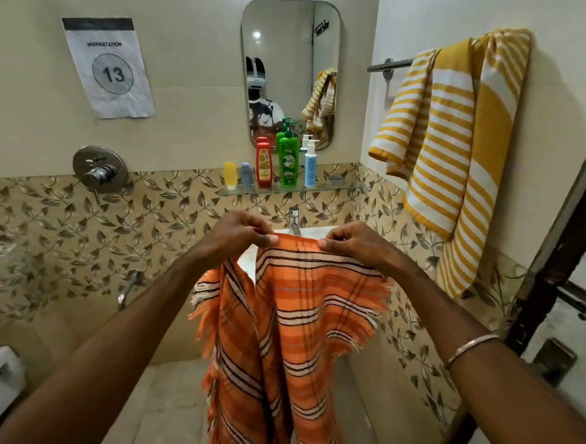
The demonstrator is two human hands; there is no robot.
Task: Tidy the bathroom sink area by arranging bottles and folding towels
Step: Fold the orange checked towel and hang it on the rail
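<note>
Both hands pinch the top edge of the orange striped towel point(300, 311): my left hand point(237, 234) at one corner, my right hand point(355, 242) at the other, so it hangs down before me. It hides most of the white sink point(313, 230), leaving only the tap point(293, 220) showing above my knuckles. Beyond, five bottles point(288, 161) stand in a row on the glass shelf point(335, 187) under the mirror point(289, 43), and a yellow striped towel point(451, 142) hangs from the rail point(390, 65) at right.

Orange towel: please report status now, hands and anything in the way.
Left hand and right hand pinch orange towel top edge. Towel hangs unfolded before sink. Nothing blocks.
</note>
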